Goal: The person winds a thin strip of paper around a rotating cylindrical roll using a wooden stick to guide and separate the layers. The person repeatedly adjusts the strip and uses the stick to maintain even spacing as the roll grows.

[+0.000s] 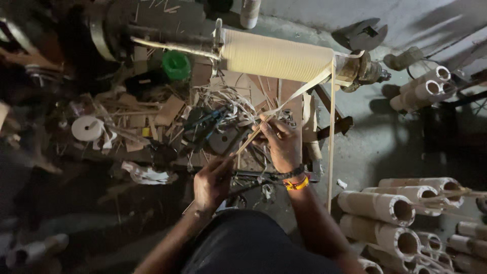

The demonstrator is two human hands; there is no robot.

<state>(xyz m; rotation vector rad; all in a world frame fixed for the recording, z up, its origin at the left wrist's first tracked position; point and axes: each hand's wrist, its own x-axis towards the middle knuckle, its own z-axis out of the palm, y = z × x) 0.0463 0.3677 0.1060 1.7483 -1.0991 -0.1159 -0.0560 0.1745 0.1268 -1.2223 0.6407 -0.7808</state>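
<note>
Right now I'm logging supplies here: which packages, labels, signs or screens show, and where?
No signs or screens.
Pale can: top edge, cylindrical, markings unreadable.
Green tub: left of the wound spool, round.
White tape roll: left on the bench.
Tan tubes: stacked at right.

- The dark machine body [109, 25] at the upper left is lost in shadow and cut by the top edge.
- The white upright cylinder [249, 12] runs off the top edge.
- The pale cardboard tubes [401, 223] at the lower right are cropped by the edges (the lowest ones mostly gone).
- The left hand [210, 182] hides whatever its fingers close on.
- The blurred pale objects [30, 251] at the lower left cannot be identified.
</note>
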